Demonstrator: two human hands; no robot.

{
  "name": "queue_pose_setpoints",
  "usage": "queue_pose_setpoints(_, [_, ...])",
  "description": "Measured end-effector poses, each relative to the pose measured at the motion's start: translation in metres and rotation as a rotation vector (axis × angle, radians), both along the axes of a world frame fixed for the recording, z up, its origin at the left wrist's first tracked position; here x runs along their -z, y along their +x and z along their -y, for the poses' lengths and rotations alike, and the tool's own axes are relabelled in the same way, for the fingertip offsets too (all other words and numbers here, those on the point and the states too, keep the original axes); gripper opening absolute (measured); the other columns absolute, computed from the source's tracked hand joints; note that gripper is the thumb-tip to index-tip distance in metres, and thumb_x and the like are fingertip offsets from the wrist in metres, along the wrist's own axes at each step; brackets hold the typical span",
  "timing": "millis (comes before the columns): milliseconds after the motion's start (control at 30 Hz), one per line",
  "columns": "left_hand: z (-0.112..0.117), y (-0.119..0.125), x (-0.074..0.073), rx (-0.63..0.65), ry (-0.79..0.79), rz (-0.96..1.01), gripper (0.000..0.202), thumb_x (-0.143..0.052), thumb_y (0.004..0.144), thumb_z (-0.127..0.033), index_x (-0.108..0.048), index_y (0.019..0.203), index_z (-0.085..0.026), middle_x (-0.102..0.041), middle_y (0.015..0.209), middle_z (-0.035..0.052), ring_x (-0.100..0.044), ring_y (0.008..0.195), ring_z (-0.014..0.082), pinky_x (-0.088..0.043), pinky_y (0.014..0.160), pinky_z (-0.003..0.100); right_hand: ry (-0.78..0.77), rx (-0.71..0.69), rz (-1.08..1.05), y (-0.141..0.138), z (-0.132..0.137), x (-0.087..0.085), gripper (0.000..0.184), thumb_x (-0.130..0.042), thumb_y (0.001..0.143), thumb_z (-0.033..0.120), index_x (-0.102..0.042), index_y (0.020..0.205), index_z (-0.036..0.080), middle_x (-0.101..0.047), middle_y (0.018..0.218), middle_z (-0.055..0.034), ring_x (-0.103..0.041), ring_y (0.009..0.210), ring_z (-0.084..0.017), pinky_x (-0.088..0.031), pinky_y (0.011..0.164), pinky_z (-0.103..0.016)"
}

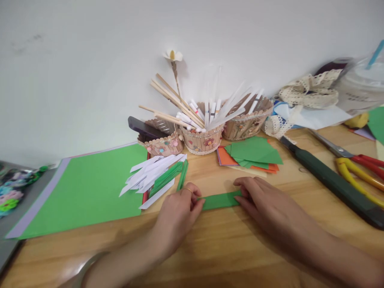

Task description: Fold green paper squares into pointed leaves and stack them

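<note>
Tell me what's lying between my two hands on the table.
A green paper strip lies flat on the wooden table between the left hand and right hand, each touching one end, in the head view.

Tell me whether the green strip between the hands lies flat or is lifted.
Flat. The green strip lies along the table, the left hand at one end, the right hand resting over the other.

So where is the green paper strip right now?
The green paper strip lies flat on the wooden table, centre of the head view, its ends under the left hand and right hand, in front of the green and orange paper pile.
</note>
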State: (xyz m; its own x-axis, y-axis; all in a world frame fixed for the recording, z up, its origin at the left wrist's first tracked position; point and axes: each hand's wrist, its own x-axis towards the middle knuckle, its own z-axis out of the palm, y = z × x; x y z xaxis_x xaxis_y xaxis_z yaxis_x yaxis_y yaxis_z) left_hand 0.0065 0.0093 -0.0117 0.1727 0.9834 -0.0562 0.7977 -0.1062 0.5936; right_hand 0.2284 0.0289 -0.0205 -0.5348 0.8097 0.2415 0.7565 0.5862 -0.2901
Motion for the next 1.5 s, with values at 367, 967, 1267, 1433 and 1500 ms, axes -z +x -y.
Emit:
queue_pose_setpoints(367, [-0.002,0.0,0.001,0.012,-0.05,-0.051,0.005,-0.052,0.08,-0.017,-0.048,0.083,-0.02,-0.057,0.058,-0.0038,-0.054,0.049,0.0148,-0.037,0.046,0.023,0.259,-0.37,0.159,-0.01,0.005,-0.023,0.031,-0.036,0.086,0.007,-0.056,0.108,0.013,-0.062,0.095,-0.0116,-0.056,0.088,-0.024,-0.051,0.071,-0.036])
queue_pose_setpoints(967, [0.01,-0.002,0.003,0.184,0.395,-0.452,0.019,-0.04,0.092,-0.021,-0.059,0.092,-0.02,-0.062,0.086,0.0017,-0.059,0.069,0.0137,-0.045,0.057,0.023,0.234,-0.409,0.243,-0.013,0.004,-0.02,0.025,-0.045,0.086,0.015,-0.057,0.108,0.013,-0.059,0.094,-0.0093,-0.052,0.083,-0.022,-0.051,0.067,-0.035])
queue_pose_setpoints(1267, [0.033,0.001,0.002,0.419,0.754,-0.622,0.039,-0.029,0.089,-0.007,-0.062,0.109,-0.01,-0.064,0.1,0.0095,-0.051,0.101,0.0227,-0.039,0.089,0.034,0.311,-0.366,0.193,-0.01,0.009,-0.01,0.028,-0.044,0.086,0.014,-0.055,0.111,0.012,-0.06,0.097,-0.008,-0.051,0.086,-0.023,-0.046,0.068,-0.036])
queue_pose_setpoints(1433, [0.04,0.003,0.002,0.392,0.781,-0.689,0.039,-0.031,0.088,-0.008,-0.065,0.106,-0.009,-0.064,0.106,0.011,-0.048,0.107,0.0243,-0.037,0.091,0.036,0.328,-0.371,0.236,-0.007,0.011,-0.005,0.03,-0.042,0.087,0.016,-0.053,0.114,0.014,-0.06,0.101,-0.007,-0.051,0.087,-0.023,-0.045,0.068,-0.036])
queue_pose_setpoints(1500, [0.042,0.003,0.002,0.374,0.807,-0.705,0.039,-0.031,0.087,-0.007,-0.067,0.102,-0.008,-0.065,0.103,0.0109,-0.048,0.106,0.0239,-0.037,0.09,0.036,0.336,-0.361,0.258,-0.007,0.011,-0.002,0.031,-0.042,0.086,0.015,-0.053,0.116,0.015,-0.06,0.104,-0.0073,-0.051,0.09,-0.024,-0.044,0.068,-0.036])
